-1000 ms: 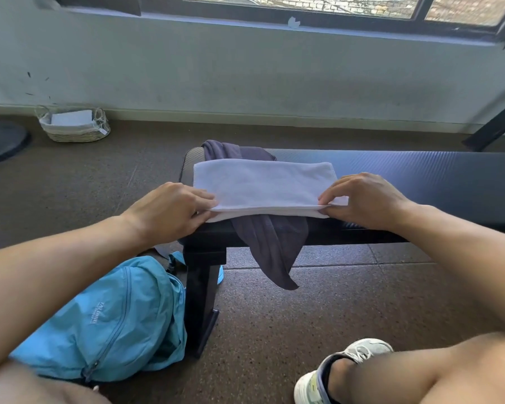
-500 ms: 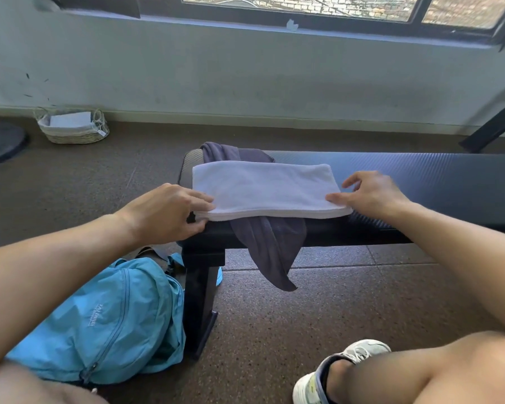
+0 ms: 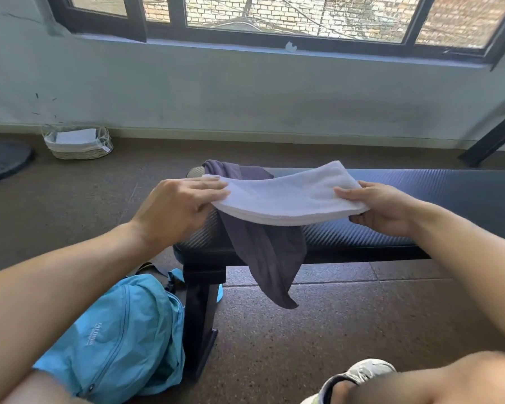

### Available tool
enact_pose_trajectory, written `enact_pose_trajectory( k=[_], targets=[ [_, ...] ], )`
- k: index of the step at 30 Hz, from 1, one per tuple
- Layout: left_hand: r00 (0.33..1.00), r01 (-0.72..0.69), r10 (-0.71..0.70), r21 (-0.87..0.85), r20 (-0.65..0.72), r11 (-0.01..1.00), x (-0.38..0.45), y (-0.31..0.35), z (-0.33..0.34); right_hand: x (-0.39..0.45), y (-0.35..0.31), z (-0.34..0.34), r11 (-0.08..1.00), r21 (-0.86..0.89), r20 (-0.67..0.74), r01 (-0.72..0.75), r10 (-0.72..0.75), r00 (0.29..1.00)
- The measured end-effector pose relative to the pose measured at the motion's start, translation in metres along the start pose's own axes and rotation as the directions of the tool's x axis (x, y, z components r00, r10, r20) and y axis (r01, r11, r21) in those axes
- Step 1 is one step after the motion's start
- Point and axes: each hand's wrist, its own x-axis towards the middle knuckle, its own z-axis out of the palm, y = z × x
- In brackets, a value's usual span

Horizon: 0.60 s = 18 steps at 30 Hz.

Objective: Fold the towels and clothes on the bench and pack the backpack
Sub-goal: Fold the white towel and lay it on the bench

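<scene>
White folded towel (image 3: 286,196) is up off the tabletop (image 3: 420,193), left hand (image 3: 175,211) and right hand (image 3: 382,208) fingers gripping its ends; judging next: halve it, then the blue backpack (image 3: 123,339) on the floor.

The folded white towel (image 3: 283,199), which lay flat on the counter (image 3: 420,199) half a second ago, is now lifted off it and sags between both hands. The left hand (image 3: 175,211) and right hand (image 3: 382,208) each grip an end, raised above the counter, over the purple garment (image 3: 266,258).
</scene>
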Motion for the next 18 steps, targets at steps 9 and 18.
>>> enact_pose_trajectory(
  k=[9,18],
  targets=[
    [0.893,0.200,-0.042,-0.310,0.448,0.930,0.005,0.038,0.026,-0.022,0.009,-0.036,0.912,-0.295,-0.237,-0.286,0.220,0.946],
    [0.860,0.222,-0.159,-0.075,0.485,0.972,0.039,0.064,0.060,-0.004,0.011,-0.019,0.889,-0.417,-0.388,-0.186,0.011,0.922]
  ],
)
